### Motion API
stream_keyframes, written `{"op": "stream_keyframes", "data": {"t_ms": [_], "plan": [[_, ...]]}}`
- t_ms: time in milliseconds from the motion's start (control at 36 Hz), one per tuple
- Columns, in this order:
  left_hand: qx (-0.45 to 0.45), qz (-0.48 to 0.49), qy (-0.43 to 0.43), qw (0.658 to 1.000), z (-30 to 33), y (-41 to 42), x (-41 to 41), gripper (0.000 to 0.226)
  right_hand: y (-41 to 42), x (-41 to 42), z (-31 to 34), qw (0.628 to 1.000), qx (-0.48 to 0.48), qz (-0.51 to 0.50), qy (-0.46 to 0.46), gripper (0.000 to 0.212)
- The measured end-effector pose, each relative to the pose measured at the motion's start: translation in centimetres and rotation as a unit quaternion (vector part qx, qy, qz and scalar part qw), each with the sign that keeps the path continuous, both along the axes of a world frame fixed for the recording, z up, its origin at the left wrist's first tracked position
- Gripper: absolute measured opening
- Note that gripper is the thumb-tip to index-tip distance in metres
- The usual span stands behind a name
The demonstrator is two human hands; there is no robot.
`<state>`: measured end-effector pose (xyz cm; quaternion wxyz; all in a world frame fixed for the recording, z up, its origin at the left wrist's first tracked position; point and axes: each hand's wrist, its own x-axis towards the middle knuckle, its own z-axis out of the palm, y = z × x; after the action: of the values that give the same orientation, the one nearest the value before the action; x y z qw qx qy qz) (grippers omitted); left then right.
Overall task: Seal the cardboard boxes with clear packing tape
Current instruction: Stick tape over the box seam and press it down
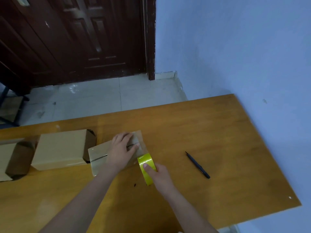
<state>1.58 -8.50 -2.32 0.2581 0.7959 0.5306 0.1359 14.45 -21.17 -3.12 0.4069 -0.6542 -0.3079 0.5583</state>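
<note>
Dark wooden door [80, 36]; blue wall [235, 47]; pale tiled floor [104, 96]; wooden table [210, 140]

No readable text, labels, brands, nos. or signs anywhere in view. Cardboard boxes [60, 148] show plain brown faces, no print or shipping marks. Tape roll [146, 167] is yellow-green w/ glare on it, no wording legible. Black pen-like tool [198, 165] on the table [218, 140] is too small and dark to make out any marking. Door [75, 37] has a pale plate at the top left edge, cut off and blurred, nothing can be read on it. Wall [235, 47] is bare blue paint w/ only scuffs.
</note>
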Motion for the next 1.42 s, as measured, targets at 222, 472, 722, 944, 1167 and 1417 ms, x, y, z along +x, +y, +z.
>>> {"op": "stream_keyframes", "data": {"t_ms": [222,472,722,944,1167,1417], "plan": [[0.009,-0.028,0.033,0.999,-0.8,0.0,-0.5,0.09,0.0,-0.7,-1.2,0.999,0.023,-0.037,-0.018,0.052],[0.014,-0.064,0.092,0.994,-0.6,-0.1,-0.7,0.116,0.5,-1.0,-1.7,0.996,0.007,-0.041,-0.079,0.044],[-0.004,-0.097,0.154,0.983,-0.4,-0.3,-0.8,0.135,-0.6,-1.4,-3.0,0.996,-0.036,-0.028,-0.083,0.039],[0.01,-0.101,0.187,0.977,-0.6,-0.2,-0.6,0.129,-0.8,-0.7,-3.6,0.993,-0.062,0.028,-0.094,0.028],[-0.002,-0.098,0.2,0.975,-0.4,-0.4,-0.3,0.128,-0.8,0.0,-4.2,0.995,-0.064,0.034,-0.067,0.035],[0.003,-0.098,0.22,0.971,-0.1,-0.8,0.1,0.131,-1.4,8.2,-5.0,0.887,-0.136,-0.09,-0.431,0.04]]}}
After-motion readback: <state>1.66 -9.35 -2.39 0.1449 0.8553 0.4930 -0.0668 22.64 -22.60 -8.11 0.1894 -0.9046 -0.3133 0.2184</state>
